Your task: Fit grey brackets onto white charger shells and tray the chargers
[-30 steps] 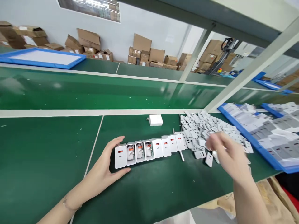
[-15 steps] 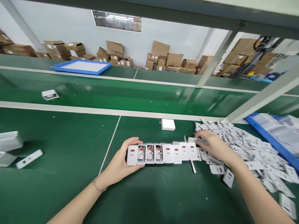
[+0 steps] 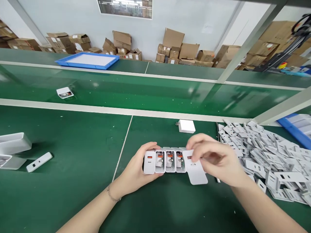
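A row of white wall charger housings (image 3: 169,163) stands on the green bench, with my left hand (image 3: 136,168) gripping its left end between thumb and fingers. The leftmost charger (image 3: 149,165) has a front plate with a red port. Several housings beside it are open, showing circuit parts and red ports inside. My right hand (image 3: 217,157) is closed over the row's right part, its fingers on a white slotted face plate (image 3: 198,174) that hangs tilted over the front edge. The right end of the row is hidden by that hand and plate.
Loose white face plates (image 3: 264,155) are heaped on the right, beside a blue-rimmed tray (image 3: 295,131). Behind the row lies a white charger with prongs (image 3: 187,126). White housings (image 3: 16,144) and a narrow slotted piece (image 3: 39,162) lie left. An open charger (image 3: 64,93) sits beyond the ledge.
My right hand has moved left from the edge of the plate heap to the row, where a face plate now hangs tilted. The left hand keeps its grip; the view has shifted.
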`<state>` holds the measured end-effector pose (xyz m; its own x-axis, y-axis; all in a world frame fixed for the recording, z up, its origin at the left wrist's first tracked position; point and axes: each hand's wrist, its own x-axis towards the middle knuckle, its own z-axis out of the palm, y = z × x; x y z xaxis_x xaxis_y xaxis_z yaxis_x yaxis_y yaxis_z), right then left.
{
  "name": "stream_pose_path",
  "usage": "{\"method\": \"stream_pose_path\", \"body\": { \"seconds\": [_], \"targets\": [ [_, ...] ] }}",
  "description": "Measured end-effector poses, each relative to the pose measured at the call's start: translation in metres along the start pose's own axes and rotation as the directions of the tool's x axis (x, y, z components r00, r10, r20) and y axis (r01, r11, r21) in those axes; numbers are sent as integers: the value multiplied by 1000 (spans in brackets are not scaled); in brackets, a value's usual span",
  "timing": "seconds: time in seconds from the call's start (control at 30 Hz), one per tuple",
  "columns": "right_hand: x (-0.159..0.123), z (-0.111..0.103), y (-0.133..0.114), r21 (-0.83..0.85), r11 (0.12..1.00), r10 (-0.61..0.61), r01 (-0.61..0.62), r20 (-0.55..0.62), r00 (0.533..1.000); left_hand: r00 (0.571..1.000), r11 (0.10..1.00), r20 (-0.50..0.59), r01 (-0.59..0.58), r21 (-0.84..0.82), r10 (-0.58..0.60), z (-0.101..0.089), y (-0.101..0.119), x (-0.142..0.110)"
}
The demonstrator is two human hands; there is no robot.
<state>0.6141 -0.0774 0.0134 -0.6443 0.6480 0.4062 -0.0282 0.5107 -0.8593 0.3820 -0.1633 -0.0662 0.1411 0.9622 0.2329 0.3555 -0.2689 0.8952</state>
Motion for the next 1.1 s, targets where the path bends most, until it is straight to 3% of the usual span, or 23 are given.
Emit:
{"method": "stream_pose_path", "body": {
  "seconds": [0.1,0.17,0.37,0.53,0.7,0.83,0.9,1.0,1.1],
  "targets": [
    [9,21,9,233,962,138,-140,23,990,1000,1000,1,-1,2,1,0,-1,0],
    [12,30,12,252,952,172,-177,39,984,1000,1000,3,12,14,-12,0,0,0],
    [5,58,12,-79,993,89,-89,5,996,1000,999,0,15,31,-15,-1,1,1],
    [-6,63,15,-360,931,-42,63,68,997,1000,999,7,15,28,-15,-1,0,1],
    [-8,55,16,-311,950,74,0,225,972,1000,1000,5,2,16,-2,0,1,2],
    [-8,56,17,-158,980,155,-120,234,960,1000,1000,9,5,-5,-5,0,0,2],
    [-7,57,16,-240,970,93,-41,212,973,1000,1000,7,2,3,-2,0,0,1],
    [-6,56,16,-517,839,-71,170,205,976,1000,999,1,-2,38,2,0,-1,1],
    [-6,54,16,-695,681,-115,233,212,970,1000,996,-10,-7,85,8,0,-2,0]
  ]
}}
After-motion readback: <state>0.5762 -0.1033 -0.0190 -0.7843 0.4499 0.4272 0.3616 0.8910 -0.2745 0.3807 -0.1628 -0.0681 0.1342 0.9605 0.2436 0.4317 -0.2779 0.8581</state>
